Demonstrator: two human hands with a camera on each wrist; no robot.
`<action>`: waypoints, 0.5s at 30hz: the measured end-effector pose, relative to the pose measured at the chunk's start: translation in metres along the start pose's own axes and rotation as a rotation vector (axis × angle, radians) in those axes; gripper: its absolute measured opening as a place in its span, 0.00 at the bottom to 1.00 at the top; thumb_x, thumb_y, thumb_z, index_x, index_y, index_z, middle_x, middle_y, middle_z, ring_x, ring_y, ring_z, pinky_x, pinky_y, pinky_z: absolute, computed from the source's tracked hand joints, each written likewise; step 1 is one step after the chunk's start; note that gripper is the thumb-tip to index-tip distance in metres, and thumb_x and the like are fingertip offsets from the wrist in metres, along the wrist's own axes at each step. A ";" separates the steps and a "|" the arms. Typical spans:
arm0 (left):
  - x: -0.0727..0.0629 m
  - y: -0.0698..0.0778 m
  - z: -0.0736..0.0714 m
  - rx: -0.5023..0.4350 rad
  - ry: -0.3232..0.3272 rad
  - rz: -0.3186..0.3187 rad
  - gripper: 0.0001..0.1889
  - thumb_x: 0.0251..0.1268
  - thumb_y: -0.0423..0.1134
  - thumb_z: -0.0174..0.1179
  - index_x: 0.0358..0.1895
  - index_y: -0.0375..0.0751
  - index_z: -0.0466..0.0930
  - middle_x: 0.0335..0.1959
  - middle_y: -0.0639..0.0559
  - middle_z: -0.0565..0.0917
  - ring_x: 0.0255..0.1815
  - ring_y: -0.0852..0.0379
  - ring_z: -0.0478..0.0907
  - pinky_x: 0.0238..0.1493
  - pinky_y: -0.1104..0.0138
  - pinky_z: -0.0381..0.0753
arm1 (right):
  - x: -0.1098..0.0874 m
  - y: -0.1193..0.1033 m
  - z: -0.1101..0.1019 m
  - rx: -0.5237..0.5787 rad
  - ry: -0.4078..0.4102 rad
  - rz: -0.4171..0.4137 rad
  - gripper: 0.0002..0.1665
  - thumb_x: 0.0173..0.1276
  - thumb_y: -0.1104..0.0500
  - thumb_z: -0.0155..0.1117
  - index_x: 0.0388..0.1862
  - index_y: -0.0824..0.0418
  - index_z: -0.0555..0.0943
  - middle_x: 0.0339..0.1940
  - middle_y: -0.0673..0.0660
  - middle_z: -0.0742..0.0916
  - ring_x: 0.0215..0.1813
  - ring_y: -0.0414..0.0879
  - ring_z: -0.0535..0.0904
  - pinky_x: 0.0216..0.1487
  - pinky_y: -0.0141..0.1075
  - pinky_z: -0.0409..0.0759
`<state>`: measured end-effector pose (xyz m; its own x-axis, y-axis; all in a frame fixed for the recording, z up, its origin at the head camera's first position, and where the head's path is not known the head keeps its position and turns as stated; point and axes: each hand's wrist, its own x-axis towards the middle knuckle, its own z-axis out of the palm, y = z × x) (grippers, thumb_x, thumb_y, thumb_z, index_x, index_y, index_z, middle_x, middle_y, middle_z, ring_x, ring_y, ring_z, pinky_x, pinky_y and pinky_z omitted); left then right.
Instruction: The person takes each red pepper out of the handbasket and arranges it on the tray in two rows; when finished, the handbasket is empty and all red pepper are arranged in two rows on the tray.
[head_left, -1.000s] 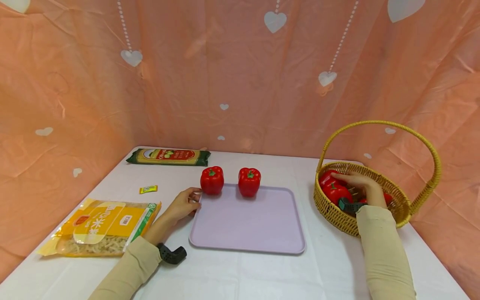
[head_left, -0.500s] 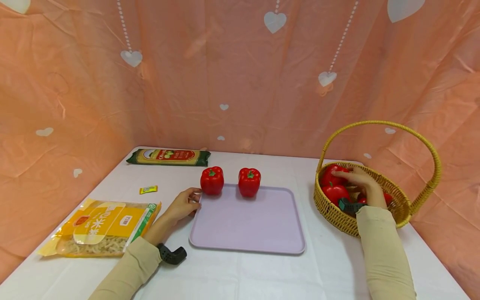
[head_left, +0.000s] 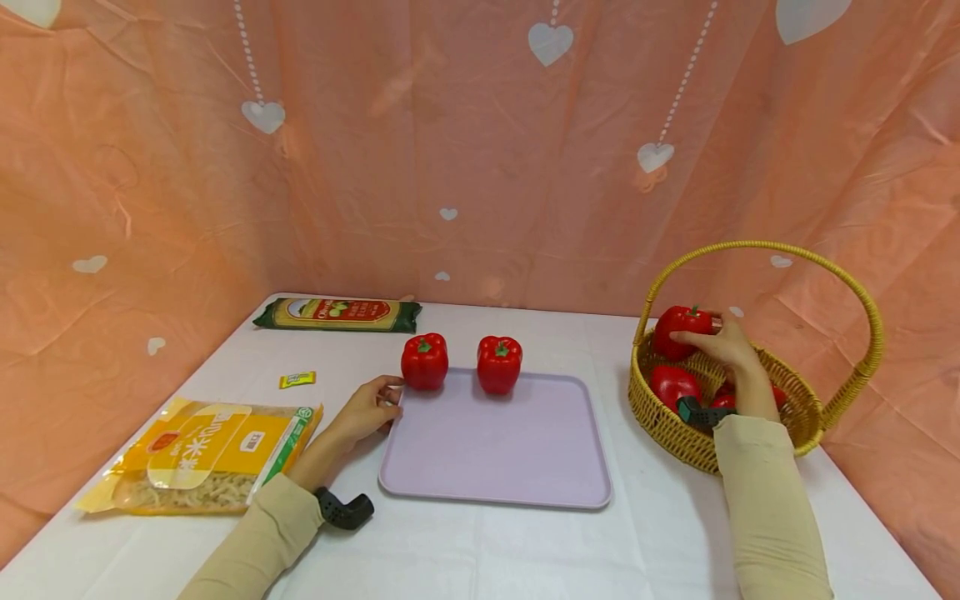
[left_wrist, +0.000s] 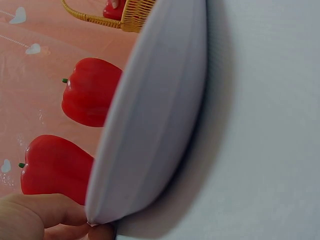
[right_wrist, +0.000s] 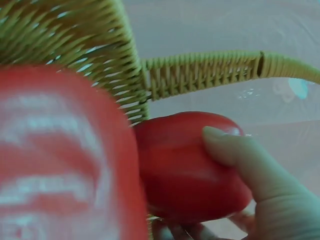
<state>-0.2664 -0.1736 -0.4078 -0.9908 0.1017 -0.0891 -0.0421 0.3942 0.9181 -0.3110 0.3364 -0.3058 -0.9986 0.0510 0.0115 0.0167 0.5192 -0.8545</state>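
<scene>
My right hand (head_left: pixel 726 343) grips a red bell pepper (head_left: pixel 681 332) at the far side of the wicker basket (head_left: pixel 678 437), thumb across its near side. The right wrist view shows the thumb on this bell pepper (right_wrist: pixel 192 167), with fingers partly hidden beneath it. Other red peppers (head_left: pixel 675 385) lie lower in the basket, one of them large and close in that view. My left hand (head_left: pixel 367 410) holds the left rim of the lilac tray (head_left: pixel 495 450) between thumb and fingers. Two more red bell peppers (head_left: pixel 424 362) (head_left: pixel 498 365) stand along the tray's far edge.
The basket's tall handle (head_left: pixel 765 245) arches over the right side. A yellow bag of noodles (head_left: pixel 202 454) lies left of the tray. Behind are a small yellow packet (head_left: pixel 297 379) and a long green-ended pasta package (head_left: pixel 337 314). A pink curtain (head_left: pixel 480 167) hangs behind the table.
My right hand has raised a bell pepper from among the others in the basket, turning its stem upward. The left hand, the tray and its two peppers stay put.
</scene>
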 end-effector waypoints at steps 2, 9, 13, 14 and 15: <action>0.000 0.000 0.000 0.006 -0.002 -0.001 0.25 0.57 0.24 0.54 0.61 0.30 0.65 0.38 0.43 0.71 0.29 0.55 0.69 0.28 0.67 0.76 | 0.000 -0.003 0.000 0.037 0.010 -0.018 0.52 0.64 0.47 0.60 0.71 0.70 0.42 0.67 0.71 0.58 0.59 0.57 0.62 0.54 0.38 0.72; 0.000 -0.001 0.000 0.019 0.003 -0.012 0.26 0.58 0.25 0.54 0.62 0.31 0.65 0.39 0.43 0.72 0.29 0.55 0.70 0.28 0.67 0.76 | -0.001 -0.012 -0.006 0.071 -0.006 -0.073 0.51 0.65 0.49 0.59 0.72 0.66 0.40 0.68 0.67 0.56 0.51 0.43 0.63 0.40 0.24 0.74; 0.000 -0.001 0.000 0.018 0.006 -0.009 0.25 0.58 0.25 0.54 0.62 0.31 0.65 0.39 0.43 0.72 0.30 0.54 0.70 0.29 0.67 0.76 | -0.005 -0.023 -0.008 0.032 -0.047 -0.084 0.52 0.65 0.48 0.60 0.73 0.65 0.40 0.67 0.68 0.57 0.56 0.50 0.62 0.42 0.25 0.75; 0.000 -0.001 0.000 0.017 0.006 -0.005 0.25 0.58 0.25 0.54 0.62 0.31 0.65 0.39 0.43 0.72 0.30 0.54 0.70 0.29 0.67 0.76 | -0.006 -0.026 -0.008 0.010 -0.063 -0.084 0.52 0.65 0.47 0.60 0.73 0.65 0.40 0.67 0.68 0.58 0.57 0.52 0.62 0.43 0.26 0.75; 0.000 -0.001 0.000 0.018 0.006 -0.003 0.25 0.58 0.25 0.54 0.62 0.31 0.65 0.39 0.43 0.72 0.30 0.55 0.70 0.29 0.67 0.76 | -0.008 -0.029 -0.009 -0.018 -0.079 -0.088 0.52 0.65 0.48 0.59 0.73 0.66 0.41 0.67 0.69 0.58 0.59 0.55 0.62 0.44 0.27 0.75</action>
<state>-0.2666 -0.1742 -0.4091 -0.9914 0.0955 -0.0894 -0.0426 0.4105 0.9109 -0.3028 0.3283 -0.2768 -0.9970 -0.0625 0.0451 -0.0715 0.5341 -0.8424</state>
